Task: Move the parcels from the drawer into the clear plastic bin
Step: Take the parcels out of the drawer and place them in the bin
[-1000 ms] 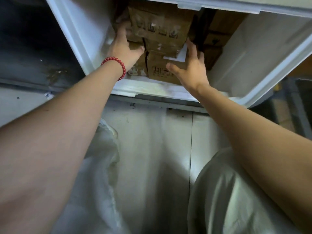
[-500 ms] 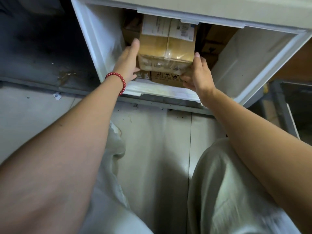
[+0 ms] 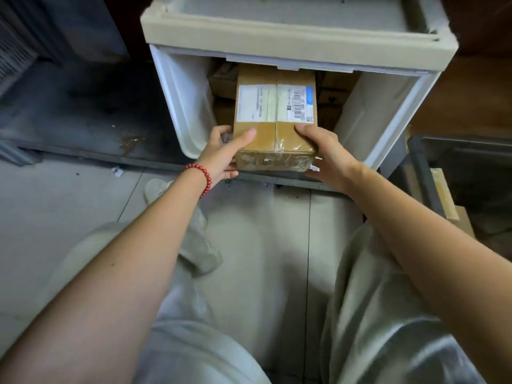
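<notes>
Your left hand point(image 3: 221, 151) and right hand point(image 3: 322, 153) grip the taped parcel point(image 3: 274, 120) — one per side — above the open drawer point(image 3: 188, 106).

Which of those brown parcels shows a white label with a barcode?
The parcel held between the left hand and right hand, at the front of the drawer. The other parcels behind it sit in shadow, showing no label.

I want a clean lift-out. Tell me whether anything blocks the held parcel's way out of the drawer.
Nothing visible. The left hand and right hand grip the parcel at its near end, over the drawer front.
</notes>
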Tool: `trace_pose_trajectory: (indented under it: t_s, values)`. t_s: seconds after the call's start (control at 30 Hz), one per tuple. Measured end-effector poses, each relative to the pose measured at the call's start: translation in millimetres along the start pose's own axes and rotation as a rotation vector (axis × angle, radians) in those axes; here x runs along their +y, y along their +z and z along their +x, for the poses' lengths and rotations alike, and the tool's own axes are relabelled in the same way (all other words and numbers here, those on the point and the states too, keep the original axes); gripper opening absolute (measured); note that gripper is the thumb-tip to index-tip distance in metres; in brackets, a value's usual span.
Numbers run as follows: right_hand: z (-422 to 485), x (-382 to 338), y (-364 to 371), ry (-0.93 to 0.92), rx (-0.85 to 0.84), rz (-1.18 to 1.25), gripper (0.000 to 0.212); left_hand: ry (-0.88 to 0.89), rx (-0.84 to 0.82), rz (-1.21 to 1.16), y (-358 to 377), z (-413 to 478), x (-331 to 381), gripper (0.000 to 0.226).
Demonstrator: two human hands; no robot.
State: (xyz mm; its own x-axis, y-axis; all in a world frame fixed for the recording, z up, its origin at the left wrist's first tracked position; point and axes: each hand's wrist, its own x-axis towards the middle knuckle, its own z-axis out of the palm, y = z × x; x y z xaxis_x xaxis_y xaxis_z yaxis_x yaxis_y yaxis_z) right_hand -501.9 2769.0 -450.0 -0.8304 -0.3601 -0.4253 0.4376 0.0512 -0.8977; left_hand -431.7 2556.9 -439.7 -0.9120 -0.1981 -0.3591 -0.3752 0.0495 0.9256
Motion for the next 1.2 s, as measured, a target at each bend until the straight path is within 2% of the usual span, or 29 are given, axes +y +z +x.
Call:
trace_pose_trajectory:
  t_s: [0.13,0.23,0.37,0.53,0.63,0.7,0.9,1.0,1.13,1.2]
  values:
    - [-36,5,-10,-0.011,0.005,0.011,0.081,-0.011,-0.036,0.033,10,-52,-11,0.048]
    - [-54,4,-12,-0.028,0.034,0.022,0.074,0.018,-0.049,0.102,12,-85,-21,0.049]
    - [-67,11,-3,-0.039,0.000,0.048,0.079,0.073,0.050,0.088,15,-116,-30,0.048]
    - [-77,21,10,-0.004,0.001,0.083,0.083,0.097,0.184,-0.085,9,-139,-37,0.072]
    - [-82,21,16,-0.015,0.021,0.029,0.053,0.106,0.234,-0.090,6,-148,-47,0.061]
    - [-82,21,19,-0.005,0.011,0.021,0.044,0.081,0.266,-0.125,3,-152,-52,0.061]
    - [-82,28,26,0.073,0.001,-0.120,0.069,0.134,0.280,-0.043,-9,-159,-62,0.070]
    - [-81,30,27,0.076,-0.037,-0.179,0.067,0.147,0.259,0.031,-12,-158,-69,0.080]
    - [-77,32,26,0.118,-0.071,-0.222,0.060,0.119,0.201,0.136,-15,-155,-78,0.108]
    - [-75,33,24,0.135,-0.072,-0.212,0.061,0.090,0.238,0.268,-17,-154,-81,0.111]
